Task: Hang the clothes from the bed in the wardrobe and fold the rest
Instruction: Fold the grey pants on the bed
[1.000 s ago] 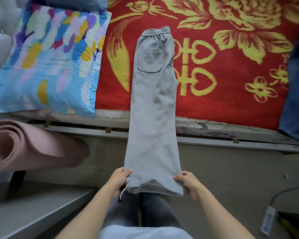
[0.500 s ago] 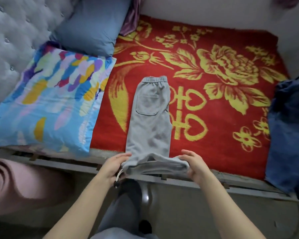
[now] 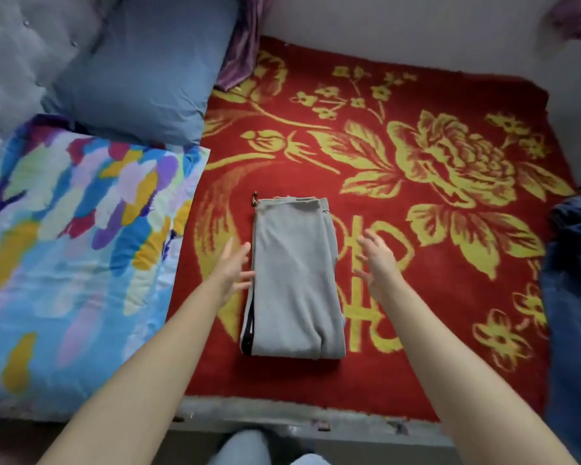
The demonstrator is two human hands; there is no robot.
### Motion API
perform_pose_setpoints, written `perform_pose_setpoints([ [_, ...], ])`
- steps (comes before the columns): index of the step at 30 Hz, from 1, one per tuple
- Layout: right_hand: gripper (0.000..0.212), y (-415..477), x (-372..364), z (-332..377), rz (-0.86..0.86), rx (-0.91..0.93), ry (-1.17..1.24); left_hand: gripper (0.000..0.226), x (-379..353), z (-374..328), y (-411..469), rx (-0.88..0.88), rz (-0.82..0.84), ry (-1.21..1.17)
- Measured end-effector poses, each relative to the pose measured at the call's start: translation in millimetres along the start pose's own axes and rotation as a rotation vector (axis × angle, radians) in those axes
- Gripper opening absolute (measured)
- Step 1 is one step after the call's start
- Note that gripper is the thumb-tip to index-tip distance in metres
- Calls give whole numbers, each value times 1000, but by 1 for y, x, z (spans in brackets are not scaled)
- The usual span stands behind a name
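Note grey trousers (image 3: 296,280) folded in 2 on red blanket (image 3: 416,313). Observe left hand (image 3: 230,273), right hand (image 3: 378,263): fingers spread, gripping nothing. Treat blue garment (image 3: 574,297) as pending.

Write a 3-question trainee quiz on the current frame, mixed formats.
1. True or false: the grey trousers lie folded on the red blanket.
2. How are the left hand and right hand placed? A) both grip the trousers B) both open, one at each side of the trousers C) both curled into fists
3. Which other garment lies at the bed's right edge, apart from the trousers?
Key: 1 true; 2 B; 3 the dark blue garment.
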State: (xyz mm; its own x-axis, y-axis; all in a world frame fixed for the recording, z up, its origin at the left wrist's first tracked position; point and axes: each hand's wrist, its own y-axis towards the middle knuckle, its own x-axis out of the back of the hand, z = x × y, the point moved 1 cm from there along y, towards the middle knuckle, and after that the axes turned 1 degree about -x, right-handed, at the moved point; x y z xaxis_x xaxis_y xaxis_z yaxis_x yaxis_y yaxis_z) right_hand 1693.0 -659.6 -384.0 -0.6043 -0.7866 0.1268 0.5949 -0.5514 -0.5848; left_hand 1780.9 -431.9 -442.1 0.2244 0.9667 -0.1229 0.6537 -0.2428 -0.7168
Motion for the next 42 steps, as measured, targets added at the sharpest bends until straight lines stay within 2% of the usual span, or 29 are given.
perform_pose_setpoints([
  [4,48,9,-5,-99,-71,-206,-323,66,16,80,20,209,-140,247],
  [7,56,26,-4,-154,-73,-277,-446,67,18,123,35,217,-133,416],
  [10,56,44,3,-185,-70,-284,-428,66,18,150,43,208,-123,473],
  [15,61,66,15,-223,-56,-332,-319,36,14,180,55,236,-87,443],
  [20,48,73,25,-241,40,-376,-287,36,13,205,56,275,-238,491],
  [25,7,62,39,-240,55,-498,-418,24,13,213,33,321,-336,339],
  [28,13,40,58,-236,50,-553,-470,23,18,216,7,391,-337,313],
  [32,8,7,76,-223,150,-714,-359,28,18,207,-26,553,-345,139],
  [35,8,11,74,-182,224,-725,-385,27,15,170,-35,452,-392,186],
  [38,15,47,54,-108,157,-603,-387,29,5,100,-19,249,-423,216],
  [40,15,78,33,-54,55,-436,-299,43,-9,45,4,83,-452,111],
  [42,10,102,8,-9,-37,-304,-94,59,-20,-10,26,-109,-467,-88],
])
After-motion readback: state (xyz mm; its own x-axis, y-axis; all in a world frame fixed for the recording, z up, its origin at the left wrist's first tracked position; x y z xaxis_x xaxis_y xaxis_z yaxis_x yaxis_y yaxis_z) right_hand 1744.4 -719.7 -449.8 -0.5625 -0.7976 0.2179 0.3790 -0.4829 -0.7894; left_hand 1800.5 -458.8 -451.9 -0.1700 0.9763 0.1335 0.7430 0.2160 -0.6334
